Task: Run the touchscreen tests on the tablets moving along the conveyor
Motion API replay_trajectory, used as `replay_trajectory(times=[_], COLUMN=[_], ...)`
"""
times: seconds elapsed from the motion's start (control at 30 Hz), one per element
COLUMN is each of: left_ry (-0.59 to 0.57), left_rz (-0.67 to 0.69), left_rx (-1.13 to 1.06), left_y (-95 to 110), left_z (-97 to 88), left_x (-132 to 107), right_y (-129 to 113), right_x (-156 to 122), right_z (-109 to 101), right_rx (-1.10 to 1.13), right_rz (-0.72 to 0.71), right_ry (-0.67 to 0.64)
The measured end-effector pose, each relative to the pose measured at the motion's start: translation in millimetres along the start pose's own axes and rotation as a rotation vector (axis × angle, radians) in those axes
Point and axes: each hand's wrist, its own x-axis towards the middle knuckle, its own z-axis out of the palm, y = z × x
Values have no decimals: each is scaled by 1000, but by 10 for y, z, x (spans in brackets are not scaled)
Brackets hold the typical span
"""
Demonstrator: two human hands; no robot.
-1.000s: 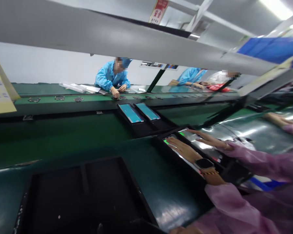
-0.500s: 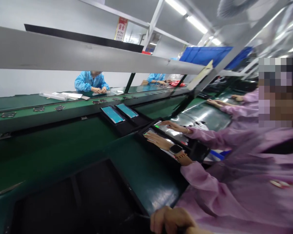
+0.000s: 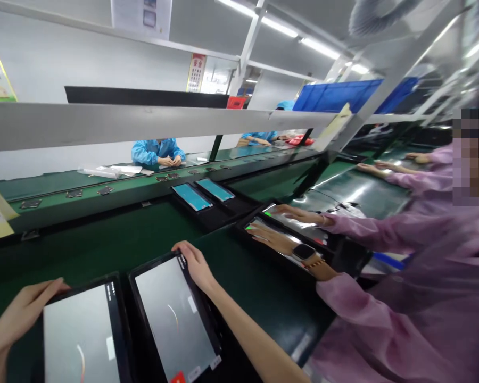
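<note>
Two lit tablets lay side by side at the bottom of the frame: the left tablet (image 3: 77,332) in the lower left, the right tablet (image 3: 171,308) near lower centre, both face up with pale screens, each bearing a thin curved mark. That much of the handling looked done; what seemed left was release, for neither hand was clear of them. The left hand (image 3: 26,314) met the upper left corner of its tablet, fingers close together; the right hand (image 3: 195,266) lay at the upper right corner of the other, its fingers bunched and curled over. With the fingertips partly hidden and the surroundings dark, I could not tell whether either hand pinched a tablet or a rim beneath. At mid-frame, two teal panels (image 3: 192,197) lay in a black tray (image 3: 209,219), apart from both hands.
</note>
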Motion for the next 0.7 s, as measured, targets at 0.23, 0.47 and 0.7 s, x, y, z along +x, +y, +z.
replay_trajectory(times=[0.23,0.47,0.7], left_ry=[-116,-182,-290], left_rz=[-10,179,250], left_rx=[103,464,631], left_y=[-64,168,414], left_z=[315,572,835], left_x=[335,138,-51], right_y=[404,321,465], right_x=[-4,-325,-356], right_z=[-38,-411,-354], right_rx=[-165,-163,-103], right_rz=[128,213,263], right_ry=[-327,-623,-521])
